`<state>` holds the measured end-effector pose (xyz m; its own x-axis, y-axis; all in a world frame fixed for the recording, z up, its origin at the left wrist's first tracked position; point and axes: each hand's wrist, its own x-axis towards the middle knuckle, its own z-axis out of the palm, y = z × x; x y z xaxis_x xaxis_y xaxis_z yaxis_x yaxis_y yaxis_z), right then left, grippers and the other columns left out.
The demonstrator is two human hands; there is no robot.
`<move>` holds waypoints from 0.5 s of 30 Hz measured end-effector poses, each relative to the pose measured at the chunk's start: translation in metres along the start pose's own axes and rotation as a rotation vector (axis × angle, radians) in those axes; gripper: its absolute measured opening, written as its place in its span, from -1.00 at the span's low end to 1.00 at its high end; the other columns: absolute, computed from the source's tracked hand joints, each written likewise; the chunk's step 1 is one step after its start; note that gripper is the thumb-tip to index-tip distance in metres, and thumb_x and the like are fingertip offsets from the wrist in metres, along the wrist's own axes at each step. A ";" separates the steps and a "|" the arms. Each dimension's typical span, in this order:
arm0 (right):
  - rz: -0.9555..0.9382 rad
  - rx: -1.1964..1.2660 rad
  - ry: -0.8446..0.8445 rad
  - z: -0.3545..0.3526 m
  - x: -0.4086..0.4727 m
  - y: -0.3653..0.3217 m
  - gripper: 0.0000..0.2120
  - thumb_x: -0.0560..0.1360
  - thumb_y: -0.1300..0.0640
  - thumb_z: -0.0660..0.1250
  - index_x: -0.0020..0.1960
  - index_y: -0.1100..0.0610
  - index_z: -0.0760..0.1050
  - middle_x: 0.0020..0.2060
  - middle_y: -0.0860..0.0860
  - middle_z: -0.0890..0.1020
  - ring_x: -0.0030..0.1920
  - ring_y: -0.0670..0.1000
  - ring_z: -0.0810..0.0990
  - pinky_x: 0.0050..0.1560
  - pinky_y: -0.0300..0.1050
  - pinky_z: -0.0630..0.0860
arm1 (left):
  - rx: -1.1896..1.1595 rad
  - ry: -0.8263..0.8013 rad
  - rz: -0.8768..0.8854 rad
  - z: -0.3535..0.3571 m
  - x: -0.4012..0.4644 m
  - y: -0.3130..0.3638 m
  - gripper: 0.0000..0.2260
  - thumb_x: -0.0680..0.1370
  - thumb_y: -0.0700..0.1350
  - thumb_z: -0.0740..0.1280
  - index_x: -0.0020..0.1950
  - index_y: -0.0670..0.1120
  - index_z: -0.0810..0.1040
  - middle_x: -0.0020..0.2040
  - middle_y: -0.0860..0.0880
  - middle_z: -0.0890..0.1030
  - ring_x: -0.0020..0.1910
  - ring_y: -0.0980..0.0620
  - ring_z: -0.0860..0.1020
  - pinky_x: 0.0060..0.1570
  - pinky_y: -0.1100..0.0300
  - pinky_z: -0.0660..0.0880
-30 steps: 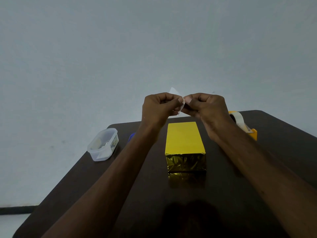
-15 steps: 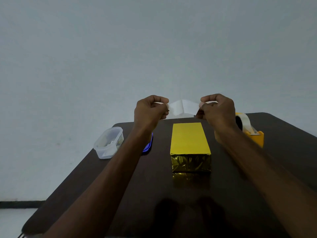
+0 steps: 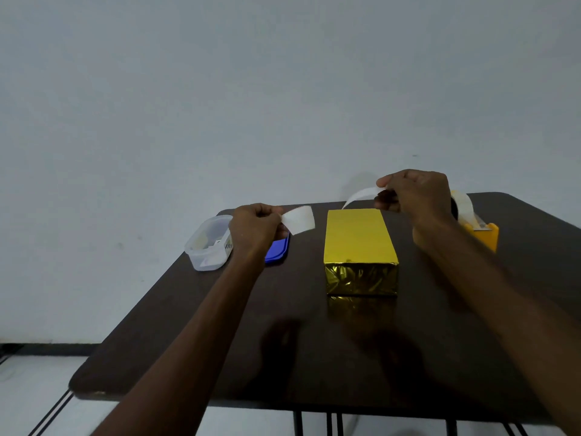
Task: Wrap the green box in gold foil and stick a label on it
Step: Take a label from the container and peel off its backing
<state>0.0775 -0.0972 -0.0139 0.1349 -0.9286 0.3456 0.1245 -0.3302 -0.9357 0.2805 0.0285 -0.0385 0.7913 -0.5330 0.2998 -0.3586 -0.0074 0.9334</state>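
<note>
Head view: left hand (image 3: 256, 229) pinches a white paper piece (image 3: 300, 220); right hand (image 3: 415, 196) pinches a curled white strip (image 3: 361, 196). Between and below them, the gold-foil-wrapped rectangular box (image 3: 360, 250) sits on the dark counter (image 3: 220, 335).

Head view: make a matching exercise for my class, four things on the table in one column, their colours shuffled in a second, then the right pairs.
Things:
1. wrapped box
2. lid
3. tape dispenser
4. container

Colours:
A. blue
B. clear
C. gold
D. orange

Pairs: 1-C, 2-A, 3-D, 4-B
</note>
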 end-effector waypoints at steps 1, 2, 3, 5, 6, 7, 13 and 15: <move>0.024 0.030 -0.008 0.001 0.000 -0.001 -0.87 0.51 0.33 0.31 -0.07 0.31 0.63 -0.31 0.16 0.65 -0.41 0.07 0.64 -0.26 -0.09 0.67 | 0.022 -0.008 -0.036 0.001 -0.002 -0.007 -0.89 0.53 -0.27 0.35 -0.07 -0.17 0.68 -0.35 -0.11 0.67 -0.37 0.03 0.65 -0.16 0.11 0.65; 0.049 0.059 -0.017 0.001 0.000 -0.001 -0.88 0.50 0.34 0.31 -0.08 0.32 0.63 -0.29 0.18 0.65 -0.40 0.08 0.64 -0.26 -0.08 0.67 | 0.042 -0.027 -0.077 0.003 -0.004 -0.013 -0.89 0.52 -0.28 0.35 -0.08 -0.18 0.69 -0.37 -0.12 0.66 -0.36 0.00 0.66 -0.14 0.07 0.66; 0.072 0.085 -0.030 0.002 -0.001 -0.002 -0.89 0.50 0.34 0.31 -0.10 0.33 0.62 -0.28 0.19 0.65 -0.40 0.08 0.64 -0.25 -0.07 0.68 | 0.064 -0.056 -0.113 0.005 -0.005 -0.020 -0.88 0.52 -0.29 0.35 -0.12 -0.17 0.69 -0.40 -0.12 0.66 -0.36 -0.03 0.67 -0.12 0.04 0.66; 0.093 0.117 -0.058 0.004 -0.001 -0.002 -0.91 0.49 0.35 0.33 -0.14 0.33 0.61 -0.28 0.19 0.65 -0.37 0.08 0.65 -0.20 -0.03 0.68 | 0.148 -0.129 -0.134 0.007 -0.008 -0.032 -0.82 0.50 -0.33 0.35 -0.22 -0.12 0.66 -0.41 -0.08 0.67 -0.35 -0.01 0.69 -0.05 0.03 0.65; 0.087 0.111 -0.072 0.004 -0.001 -0.001 -0.91 0.49 0.35 0.34 -0.12 0.34 0.61 -0.28 0.18 0.65 -0.35 0.09 0.66 -0.18 -0.03 0.68 | 0.208 -0.168 -0.128 0.008 -0.008 -0.037 -0.81 0.49 -0.33 0.36 -0.24 -0.10 0.65 -0.40 -0.06 0.67 -0.34 0.01 0.69 -0.02 0.04 0.64; 0.065 0.084 -0.086 0.004 -0.001 0.001 -0.91 0.50 0.34 0.35 -0.08 0.35 0.62 -0.27 0.18 0.65 -0.34 0.08 0.66 -0.19 -0.06 0.68 | 0.274 -0.202 -0.116 0.009 -0.008 -0.040 -0.83 0.49 -0.32 0.37 -0.23 -0.09 0.65 -0.38 -0.04 0.68 -0.34 0.04 0.69 -0.01 0.05 0.64; -0.070 -0.148 -0.133 0.003 0.003 0.009 -0.96 0.50 0.23 0.44 -0.06 0.20 0.62 -0.34 0.07 0.63 -0.41 0.00 0.61 -0.22 -0.08 0.61 | 0.680 -0.159 0.104 0.012 -0.007 -0.032 -0.87 0.42 -0.15 0.34 -0.24 -0.13 0.67 -0.32 -0.06 0.66 -0.26 -0.06 0.65 -0.19 0.09 0.62; -0.093 -0.186 -0.159 0.004 0.005 0.011 -0.96 0.50 0.19 0.45 -0.07 0.16 0.63 -0.35 0.06 0.61 -0.38 0.03 0.58 -0.23 -0.05 0.60 | 0.619 -0.172 0.183 0.012 -0.007 -0.017 -0.88 0.45 -0.11 0.37 -0.21 -0.11 0.68 -0.32 -0.03 0.64 -0.24 -0.03 0.62 -0.24 0.17 0.53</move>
<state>0.0834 -0.1048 -0.0217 0.2861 -0.8592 0.4242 -0.0370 -0.4523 -0.8911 0.2752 0.0224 -0.0591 0.6190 -0.6986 0.3589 -0.7381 -0.3613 0.5698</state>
